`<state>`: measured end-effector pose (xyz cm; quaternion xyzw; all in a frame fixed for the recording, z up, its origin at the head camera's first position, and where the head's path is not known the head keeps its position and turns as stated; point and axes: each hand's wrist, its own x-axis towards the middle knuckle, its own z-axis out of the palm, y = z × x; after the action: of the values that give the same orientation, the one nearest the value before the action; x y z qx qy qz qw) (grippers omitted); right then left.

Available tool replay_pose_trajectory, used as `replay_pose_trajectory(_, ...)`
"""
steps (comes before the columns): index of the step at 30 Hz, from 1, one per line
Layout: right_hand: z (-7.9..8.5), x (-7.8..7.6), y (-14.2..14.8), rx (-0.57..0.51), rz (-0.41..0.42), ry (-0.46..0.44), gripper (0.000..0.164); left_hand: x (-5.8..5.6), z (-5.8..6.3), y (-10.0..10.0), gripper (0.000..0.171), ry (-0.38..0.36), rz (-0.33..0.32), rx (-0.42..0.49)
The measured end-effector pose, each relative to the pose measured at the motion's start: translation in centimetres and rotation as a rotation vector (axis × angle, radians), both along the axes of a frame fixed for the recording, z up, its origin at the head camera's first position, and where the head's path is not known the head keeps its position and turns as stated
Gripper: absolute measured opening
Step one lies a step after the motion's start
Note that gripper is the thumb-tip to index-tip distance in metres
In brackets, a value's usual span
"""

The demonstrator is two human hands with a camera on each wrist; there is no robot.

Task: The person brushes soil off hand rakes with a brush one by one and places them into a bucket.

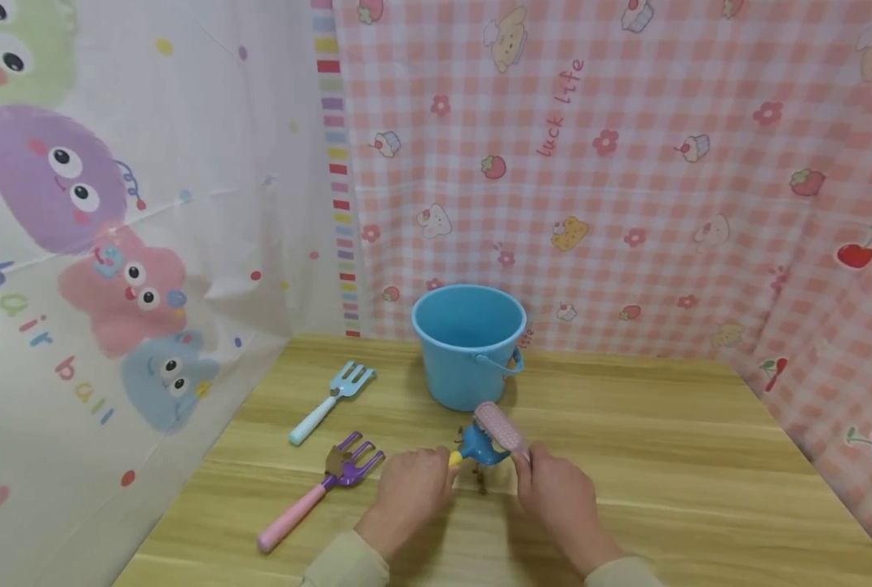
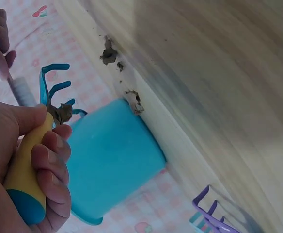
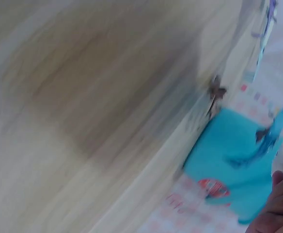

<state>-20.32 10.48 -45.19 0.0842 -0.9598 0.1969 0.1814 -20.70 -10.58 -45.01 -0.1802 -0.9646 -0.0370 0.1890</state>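
My left hand (image 1: 413,491) grips the yellow handle of a small blue hand rake (image 1: 482,447), its fingers wrapped round it. A lump of brown mud (image 2: 61,113) clings to the rake near its tines in the left wrist view. In my right hand (image 1: 562,504) is a pink brush (image 1: 499,425), its head lying over the rake; whether the bristles touch it cannot be made out. Crumbs of mud (image 1: 482,483) lie on the table beneath. The right wrist view is blurred and shows only part of the right hand.
A blue bucket (image 1: 465,375) with its handle hanging down stands just behind the hands. To the left lie a light blue fork (image 1: 321,416) and a purple rake with a pink handle (image 1: 296,514), mud on its head. Patterned cloths (image 1: 590,187) hang behind the wooden table (image 1: 700,456).
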Motion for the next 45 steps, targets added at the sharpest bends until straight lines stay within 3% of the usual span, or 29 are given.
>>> replay_pose_trajectory(9, -0.8, -0.2, -0.4, 0.044, -0.038, 0.02, 0.026, 0.3, -0.4, 0.0, 0.034, 0.04, -0.028, -0.031)
replay_pose_trajectory(19, -0.8, -1.4, 1.6, 0.049, -0.078, -0.1, 0.028, 0.6, -0.7, 0.0, 0.032, 0.011, -0.043, -0.039)
replay_pose_trajectory(26, -0.3, -1.2, 1.1, 0.028, -0.07, -0.105, 0.029, 0.6, -0.7, 0.0, 0.033, -0.034, -0.048, -0.047)
replay_pose_trajectory(30, -0.5, -1.0, 1.0, 0.031, -0.047, -0.125, 0.028, 0.4, -0.7, -0.3, 0.032, -0.028, -0.024, -0.046)
replay_pose_trajectory(34, -1.0, -1.0, 1.9, 0.023, -0.085, -0.146, 0.027, 0.2, -0.4, -0.7, 0.031, -0.031, 0.0, -0.024)
replay_pose_trajectory(39, -0.9, -0.9, 2.3, -0.003, -0.112, -0.126, 0.028, 0.1, -0.2, -0.7, 0.031, -0.062, -0.017, -0.016)
replay_pose_trajectory(45, -0.5, -0.3, 0.5, 0.006, -0.048, -0.055, 0.029, 0.2, -0.4, -0.1, 0.033, -0.041, -0.04, -0.028)
